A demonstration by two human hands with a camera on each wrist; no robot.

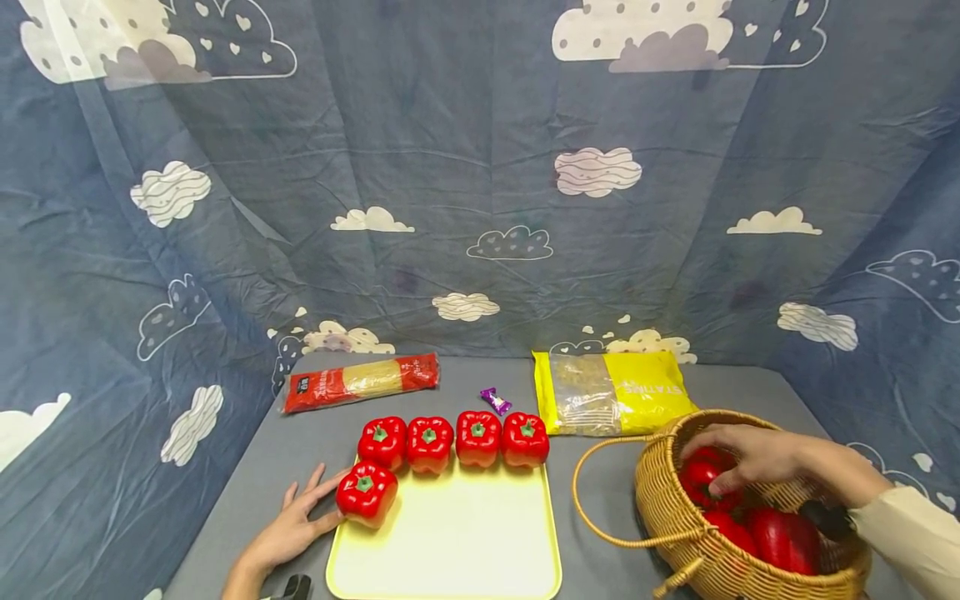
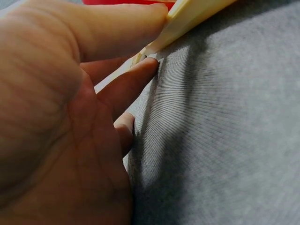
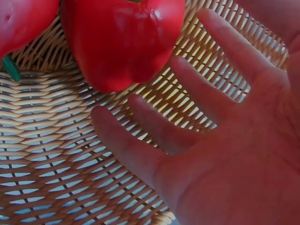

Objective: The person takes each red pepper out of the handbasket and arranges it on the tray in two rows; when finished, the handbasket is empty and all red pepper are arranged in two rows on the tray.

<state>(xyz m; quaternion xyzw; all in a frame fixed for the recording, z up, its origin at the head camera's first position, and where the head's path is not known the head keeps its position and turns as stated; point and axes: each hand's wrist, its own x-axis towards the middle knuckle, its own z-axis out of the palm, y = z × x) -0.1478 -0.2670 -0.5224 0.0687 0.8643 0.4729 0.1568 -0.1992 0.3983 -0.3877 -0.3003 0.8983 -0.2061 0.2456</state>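
Observation:
In the head view my left hand [image 1: 294, 527] lies at the left edge of a pale yellow tray [image 1: 468, 537], fingers spread. Its thumb tip meets the tray's rim in the left wrist view, close to a red bell pepper [image 1: 367, 493] on the near left of the tray. Several more red bell peppers [image 1: 430, 444] line the far edge, green stems up. My right hand [image 1: 761, 457] reaches into a wicker basket [image 1: 660, 500]. In the right wrist view its fingers are spread beside a red bell pepper [image 3: 123, 44], with nothing gripped.
Other red items [image 1: 783, 540] and a dark object [image 1: 823, 518] lie in the basket. Behind the tray are a red pasta packet [image 1: 371, 381], a small purple wrapped candy [image 1: 495, 401] and a yellow bag [image 1: 648, 392]. The basket's handle [image 1: 581, 492] juts out toward the tray.

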